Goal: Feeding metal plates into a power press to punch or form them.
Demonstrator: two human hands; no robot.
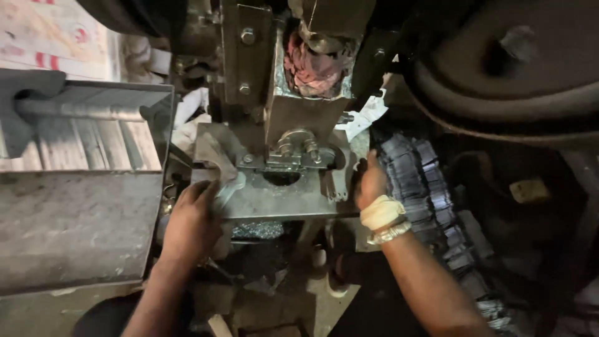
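Nearest to me, I am seeing the left hand (pixel 190 221) lying on the near left edge of the press plate (pixel 281 201), its fingers curling loosely over a pale metal strip (pixel 228 190). To the right, the right hand (pixel 371 184), with a cloth-wrapped wrist, is pressing half-curled fingers against the plate's right edge beside a small flat metal piece (pixel 337 181); whether it is pinching that piece I cannot tell. Farther off, the press ram (pixel 299 118) is hanging above the plate's hole (pixel 282 178).

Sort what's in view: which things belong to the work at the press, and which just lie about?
In use: left hand on metal strip; right hand at press plate; stacked blanks.
Lying about: grey metal bin; pink rag; large wheel.
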